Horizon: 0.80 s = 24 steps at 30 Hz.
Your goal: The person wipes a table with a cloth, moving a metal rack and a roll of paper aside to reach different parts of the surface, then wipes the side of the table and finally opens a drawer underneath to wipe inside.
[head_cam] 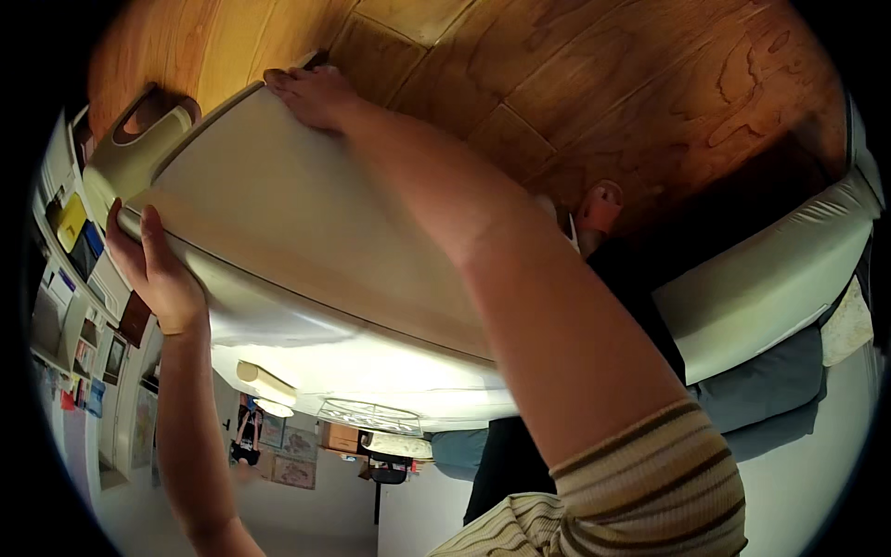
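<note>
A broad cream panel (306, 202), seemingly part of upholstered furniture, spans the middle of the view, with dark seams along its edges. At its left corner, my left hand (163, 278) grips the edge, thumb and fingers apart around it. My right hand (317, 97) is closed over the panel's upper corner beside the wooden floor, its fingertips partly hidden. My right forearm crosses in front of the panel and covers its right part. Below the seam, a pale rounded surface (334, 362) of the same piece is brightly lit.
The room appears upside down. A cream plastic item (136, 150) with an oval opening stands by the left corner. Shelves (83, 320) line the left. A foot in a pink slipper (600, 205) rests on the floor (626, 83). Grey cushions (766, 383) lie right. A person (247, 432) is farther off.
</note>
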Available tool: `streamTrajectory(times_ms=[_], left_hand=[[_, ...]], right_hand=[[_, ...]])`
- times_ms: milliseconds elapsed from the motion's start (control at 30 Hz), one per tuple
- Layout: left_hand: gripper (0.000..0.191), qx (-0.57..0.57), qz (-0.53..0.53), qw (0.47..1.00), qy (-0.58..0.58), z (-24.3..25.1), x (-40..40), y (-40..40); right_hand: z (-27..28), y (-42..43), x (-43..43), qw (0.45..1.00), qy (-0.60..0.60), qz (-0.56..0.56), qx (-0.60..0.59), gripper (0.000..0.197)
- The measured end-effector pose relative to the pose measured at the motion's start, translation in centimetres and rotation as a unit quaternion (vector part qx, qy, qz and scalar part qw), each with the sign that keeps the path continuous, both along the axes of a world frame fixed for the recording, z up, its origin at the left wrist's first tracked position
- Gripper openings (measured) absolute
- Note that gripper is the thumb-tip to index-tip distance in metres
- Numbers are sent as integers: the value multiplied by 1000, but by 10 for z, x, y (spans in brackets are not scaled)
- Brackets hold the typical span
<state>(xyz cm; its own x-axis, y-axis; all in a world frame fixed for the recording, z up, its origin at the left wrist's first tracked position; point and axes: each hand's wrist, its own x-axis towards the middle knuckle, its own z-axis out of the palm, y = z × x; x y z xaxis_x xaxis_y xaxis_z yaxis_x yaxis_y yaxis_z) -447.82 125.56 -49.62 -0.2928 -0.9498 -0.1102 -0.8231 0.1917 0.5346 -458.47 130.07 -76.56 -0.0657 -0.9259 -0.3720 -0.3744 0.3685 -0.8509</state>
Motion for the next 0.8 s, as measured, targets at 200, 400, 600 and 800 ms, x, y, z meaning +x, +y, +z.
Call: streamTrajectory(times_ms=[200,400,600,800], left_hand=[[51,-67,-26,994,-78,2,14,-12],[55,-115,-25,979,-167,2,27,-16],[60,-135,-13,973,-186,-1,19,-12],[63,-161,-15,968,-192,-16,11,-19]], right_hand=[[5,186,-23,995,-78,-32,-53,46],[51,443,-66,968,-111,-13,224,55],[12,469,-53,929,-120,-108,332,42],[89,120,-18,995,-101,17,0,45]])
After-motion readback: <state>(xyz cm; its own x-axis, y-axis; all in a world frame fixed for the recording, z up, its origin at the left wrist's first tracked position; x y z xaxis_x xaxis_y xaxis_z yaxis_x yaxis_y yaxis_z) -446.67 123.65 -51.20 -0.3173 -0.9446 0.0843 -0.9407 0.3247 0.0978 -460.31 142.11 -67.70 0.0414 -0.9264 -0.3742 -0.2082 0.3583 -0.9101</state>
